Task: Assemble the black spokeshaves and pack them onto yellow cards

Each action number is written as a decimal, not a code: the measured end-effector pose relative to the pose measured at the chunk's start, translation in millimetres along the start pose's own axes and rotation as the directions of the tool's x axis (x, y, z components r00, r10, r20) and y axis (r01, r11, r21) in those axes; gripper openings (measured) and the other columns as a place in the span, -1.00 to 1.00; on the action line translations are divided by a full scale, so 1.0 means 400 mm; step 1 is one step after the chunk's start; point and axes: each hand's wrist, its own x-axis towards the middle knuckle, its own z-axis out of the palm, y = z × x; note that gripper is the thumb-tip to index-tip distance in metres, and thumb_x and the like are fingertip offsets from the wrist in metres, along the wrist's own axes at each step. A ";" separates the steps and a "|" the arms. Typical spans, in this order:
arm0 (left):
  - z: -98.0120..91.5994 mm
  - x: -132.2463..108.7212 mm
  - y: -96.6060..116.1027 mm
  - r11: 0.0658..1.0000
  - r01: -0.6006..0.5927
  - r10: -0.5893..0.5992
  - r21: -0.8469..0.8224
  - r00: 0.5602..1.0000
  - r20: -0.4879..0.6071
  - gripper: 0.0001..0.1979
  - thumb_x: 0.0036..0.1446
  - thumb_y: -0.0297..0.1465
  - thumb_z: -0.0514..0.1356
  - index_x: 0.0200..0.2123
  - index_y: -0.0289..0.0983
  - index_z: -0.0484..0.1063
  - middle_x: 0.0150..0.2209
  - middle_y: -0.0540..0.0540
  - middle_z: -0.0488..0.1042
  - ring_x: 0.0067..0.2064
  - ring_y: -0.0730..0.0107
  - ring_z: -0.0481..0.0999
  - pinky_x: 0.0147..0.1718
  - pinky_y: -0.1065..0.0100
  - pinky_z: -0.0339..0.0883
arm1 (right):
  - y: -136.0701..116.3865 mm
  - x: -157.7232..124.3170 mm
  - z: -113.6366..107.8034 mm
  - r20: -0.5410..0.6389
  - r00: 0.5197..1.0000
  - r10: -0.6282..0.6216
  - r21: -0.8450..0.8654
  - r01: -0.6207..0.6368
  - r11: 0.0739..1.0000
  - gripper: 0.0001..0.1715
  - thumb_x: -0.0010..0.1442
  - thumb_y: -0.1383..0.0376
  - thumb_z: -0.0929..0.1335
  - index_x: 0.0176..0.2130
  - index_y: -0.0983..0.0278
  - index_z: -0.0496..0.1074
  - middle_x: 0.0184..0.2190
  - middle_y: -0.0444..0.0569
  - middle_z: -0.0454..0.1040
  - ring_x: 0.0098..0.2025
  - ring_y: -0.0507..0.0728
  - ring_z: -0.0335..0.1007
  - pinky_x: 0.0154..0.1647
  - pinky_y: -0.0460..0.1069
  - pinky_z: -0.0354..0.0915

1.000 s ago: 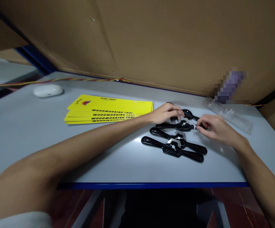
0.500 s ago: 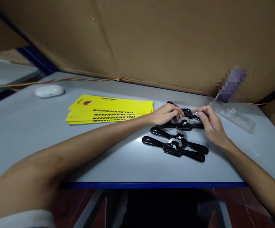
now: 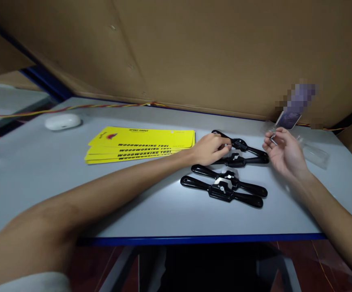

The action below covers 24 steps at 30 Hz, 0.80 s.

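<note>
Several black spokeshaves lie in a staggered row. My left hand rests over the left part of the farthest spokeshave, its fingers curled on it. The middle of that tool shows no silver plate like the others. Just below it, another spokeshave is partly covered by my left hand. Nearer are a third spokeshave and the closest spokeshave, each with a silver plate and small screw. Raised to the right of the handles, my right hand pinches a small silver metal piece, palm turned partly upward.
Fanned yellow cards printed "WOODWORKING TOOL" lie left of my left hand. A white rounded case is farther left. Clear plastic packaging sits behind my right hand, near a partly pixelated purple item. A cardboard wall stands behind the table.
My right hand has moved right and up, away from the farthest spokeshave, with the small silver piece in its fingers. My left hand has shifted slightly left and stays at the tools.
</note>
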 end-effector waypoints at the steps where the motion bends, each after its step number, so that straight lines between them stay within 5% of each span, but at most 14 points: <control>1: -0.001 -0.001 0.003 1.000 0.014 -0.014 0.022 1.000 -0.004 -0.63 0.33 -0.29 -0.08 -0.40 -0.25 0.44 -0.49 -0.09 0.45 -0.38 0.25 0.42 -0.31 0.23 0.26 | 0.003 -0.003 -0.003 0.040 0.996 -0.078 -0.104 0.082 0.991 -0.84 0.07 0.34 0.35 -0.31 0.13 0.30 -0.51 -0.24 0.42 -0.46 0.05 0.37 -0.35 -0.03 0.35; 2: -0.002 -0.002 0.005 0.999 0.023 -0.023 0.044 1.000 -0.007 -0.64 0.32 -0.29 -0.07 -0.41 -0.24 0.43 -0.50 -0.09 0.43 -0.38 0.24 0.41 -0.32 0.23 0.24 | 0.005 -0.008 -0.006 0.107 0.979 -0.175 -0.240 0.196 0.951 -0.86 0.08 0.35 0.33 -0.30 0.13 0.32 -0.55 -0.26 0.35 -0.50 0.06 0.29 -0.38 -0.02 0.29; 4: -0.003 -0.002 0.010 0.997 0.025 -0.025 0.079 1.000 -0.007 -0.64 0.30 -0.28 -0.06 -0.42 -0.24 0.43 -0.51 -0.10 0.42 -0.40 0.23 0.39 -0.34 0.22 0.21 | 0.009 -0.020 -0.011 0.328 0.887 -0.326 -0.509 0.456 0.730 -0.89 0.13 0.35 0.29 -0.30 0.13 0.36 -0.56 -0.23 0.28 -0.50 0.09 0.20 -0.34 0.02 0.23; 6: -0.003 -0.001 0.013 0.996 0.021 -0.021 0.091 1.000 0.002 -0.65 0.28 -0.27 -0.06 -0.43 -0.23 0.42 -0.52 -0.10 0.40 -0.41 0.23 0.37 -0.36 0.22 0.19 | 0.012 -0.032 -0.014 0.537 0.781 -0.319 -0.637 0.623 0.455 -0.84 0.20 0.34 0.25 -0.30 0.15 0.40 -0.52 -0.16 0.33 -0.44 0.13 0.23 -0.27 0.06 0.22; 8: -0.004 0.001 0.015 0.996 0.027 -0.028 0.087 1.000 0.004 -0.64 0.28 -0.26 -0.07 -0.45 -0.22 0.40 -0.53 -0.09 0.38 -0.41 0.24 0.36 -0.36 0.23 0.17 | 0.014 -0.040 -0.013 0.637 0.734 -0.237 -0.667 0.679 0.307 -0.76 0.26 0.35 0.19 -0.26 0.16 0.43 -0.43 -0.07 0.44 -0.37 0.17 0.31 -0.22 0.09 0.23; 15: -0.005 0.001 0.015 0.998 0.025 -0.026 0.059 1.000 0.008 -0.63 0.30 -0.25 -0.07 -0.46 -0.22 0.39 -0.53 -0.09 0.40 -0.43 0.27 0.36 -0.38 0.24 0.17 | 0.031 -0.034 -0.012 0.628 0.763 -0.150 -0.748 0.646 0.154 -0.69 0.40 0.25 0.19 -0.04 0.22 0.48 -0.15 0.10 0.55 -0.13 0.28 0.45 -0.10 0.14 0.29; 24: -0.009 -0.003 0.026 0.994 0.067 -0.072 0.091 0.996 0.057 -0.59 0.34 -0.22 -0.10 -0.38 -0.24 0.44 -0.51 -0.09 0.42 -0.49 0.28 0.31 -0.44 0.25 0.09 | 0.049 -0.016 -0.021 0.648 0.762 -0.013 -0.757 0.646 0.097 -0.54 0.37 0.38 0.14 0.11 0.27 0.46 -0.09 0.14 0.50 -0.15 0.28 0.46 -0.06 0.18 0.34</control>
